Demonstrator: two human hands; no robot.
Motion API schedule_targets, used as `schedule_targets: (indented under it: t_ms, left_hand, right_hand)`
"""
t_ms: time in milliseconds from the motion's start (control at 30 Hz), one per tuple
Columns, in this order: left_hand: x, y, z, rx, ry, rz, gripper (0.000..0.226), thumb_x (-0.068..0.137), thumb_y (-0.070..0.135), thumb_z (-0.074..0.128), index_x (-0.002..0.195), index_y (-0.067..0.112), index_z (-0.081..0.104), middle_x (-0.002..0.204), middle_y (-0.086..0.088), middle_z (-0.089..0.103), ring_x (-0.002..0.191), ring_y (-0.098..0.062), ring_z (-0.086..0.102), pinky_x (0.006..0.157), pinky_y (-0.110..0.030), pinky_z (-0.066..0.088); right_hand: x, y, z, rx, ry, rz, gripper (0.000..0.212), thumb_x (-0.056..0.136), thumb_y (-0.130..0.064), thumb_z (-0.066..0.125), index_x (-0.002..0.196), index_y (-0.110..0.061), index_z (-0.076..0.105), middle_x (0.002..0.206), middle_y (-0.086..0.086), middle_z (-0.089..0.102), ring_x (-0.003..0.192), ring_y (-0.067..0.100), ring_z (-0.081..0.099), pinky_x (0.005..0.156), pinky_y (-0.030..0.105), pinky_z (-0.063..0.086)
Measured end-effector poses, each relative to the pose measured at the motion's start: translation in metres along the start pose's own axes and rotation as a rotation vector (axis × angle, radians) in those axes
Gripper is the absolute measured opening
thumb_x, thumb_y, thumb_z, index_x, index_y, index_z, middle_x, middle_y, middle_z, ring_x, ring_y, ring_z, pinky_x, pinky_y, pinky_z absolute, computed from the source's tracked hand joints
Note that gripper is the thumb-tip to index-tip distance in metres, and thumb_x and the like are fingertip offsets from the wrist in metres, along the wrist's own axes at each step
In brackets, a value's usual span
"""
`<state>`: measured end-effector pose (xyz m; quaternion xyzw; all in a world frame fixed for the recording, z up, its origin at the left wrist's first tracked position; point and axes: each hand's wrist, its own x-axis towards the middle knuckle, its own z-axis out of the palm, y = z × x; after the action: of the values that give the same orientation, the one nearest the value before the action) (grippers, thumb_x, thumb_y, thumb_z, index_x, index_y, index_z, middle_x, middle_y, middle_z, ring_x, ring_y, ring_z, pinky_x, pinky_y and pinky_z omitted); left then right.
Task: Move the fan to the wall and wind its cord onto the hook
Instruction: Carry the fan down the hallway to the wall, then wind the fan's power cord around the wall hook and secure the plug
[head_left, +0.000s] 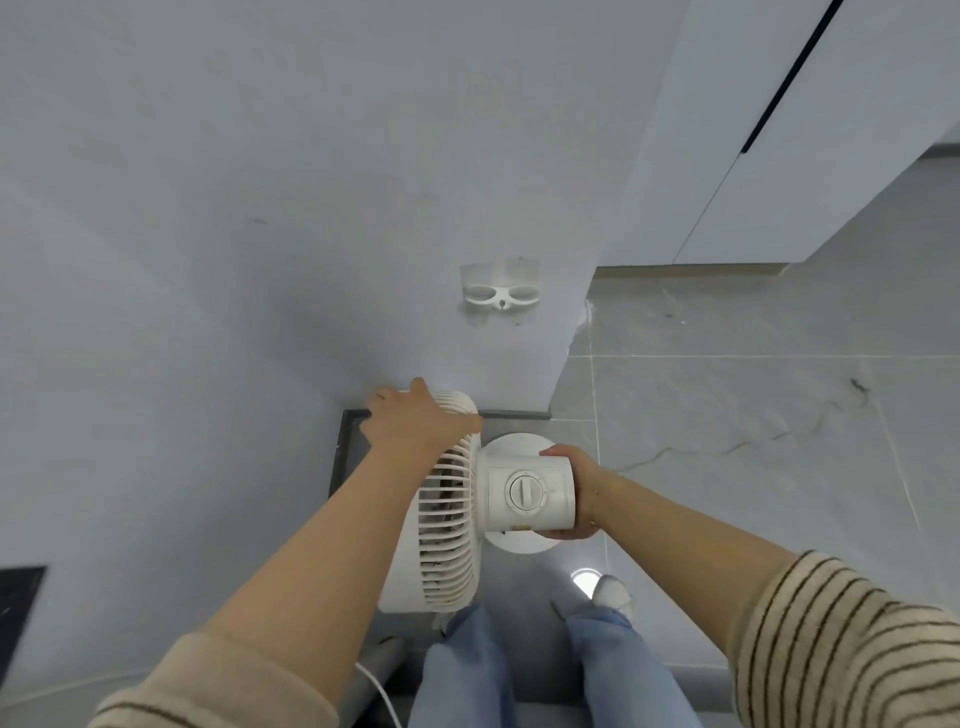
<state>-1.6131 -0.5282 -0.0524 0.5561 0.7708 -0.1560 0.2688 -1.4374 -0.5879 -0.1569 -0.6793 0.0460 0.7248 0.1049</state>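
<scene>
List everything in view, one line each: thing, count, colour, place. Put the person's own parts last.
fan: one, white, held at the foot of the wall, grille to the left, dial facing up
fan base: one, white, round, under the motor housing
cord: one, white, short stretch at the bottom between left arm and legs
hook: one, white, on the wall above the fan, nothing on it
wall: one, pale grey
floor: pale marbled tiles, right
left hand: one, gripping the grille's top rim
right hand: one, fingers curled round the motor housing
sleeves: two, beige, dark stripes
legs: two, blue jeans, bottom centre
shoe: one, white
</scene>
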Motion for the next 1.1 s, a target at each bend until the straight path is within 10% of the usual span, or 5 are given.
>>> schedule_targets:
  t_ms: [433,633,800,1100]
  left_hand:
    - [0.037,-0.004,0.009,0.037,0.049,-0.025,0.086,0.051,0.068,0.055,0.122,0.021,0.053,0.123,-0.008,0.055,0.120,-0.030,0.046,0.100,-0.040,0.041]
    - [0.008,0.008,0.029,0.067,0.308,0.018,0.055,0.075,0.051,0.056,0.123,0.024,0.051,0.130,-0.006,0.053,0.125,-0.031,0.043,0.101,-0.040,0.031]
    - [-0.033,0.018,0.071,0.171,0.442,0.256,0.037,0.084,0.037,0.046,0.114,0.021,0.060,0.122,-0.004,0.059,0.123,-0.027,0.044,0.108,-0.047,0.024]
    - [-0.052,0.008,0.167,0.029,0.597,0.551,0.070,0.080,0.063,0.048,0.140,0.030,0.034,0.145,-0.004,0.035,0.139,-0.023,0.026,0.117,-0.051,0.002]
  right_hand:
    - [0.066,-0.023,-0.031,-0.554,-0.052,-0.412,0.062,0.086,-0.050,0.051,0.125,-0.002,0.050,0.109,0.021,0.059,0.068,0.031,0.070,0.059,0.034,0.061]
    - [0.092,0.009,-0.035,-0.498,-0.077,-0.705,0.039,0.094,-0.029,0.050,0.120,-0.001,0.057,0.101,0.017,0.059,0.072,0.025,0.063,0.046,0.025,0.055]
    - [0.076,0.054,-0.054,-0.164,-0.157,-0.703,0.029,0.094,-0.020,0.047,0.112,0.002,0.054,0.105,0.020,0.054,0.074,0.030,0.061,0.063,0.033,0.059]
    - [0.043,0.089,-0.082,-0.213,0.050,-1.037,0.019,0.095,-0.006,0.045,0.104,-0.004,0.062,0.096,0.013,0.060,0.076,0.020,0.059,0.065,0.025,0.053]
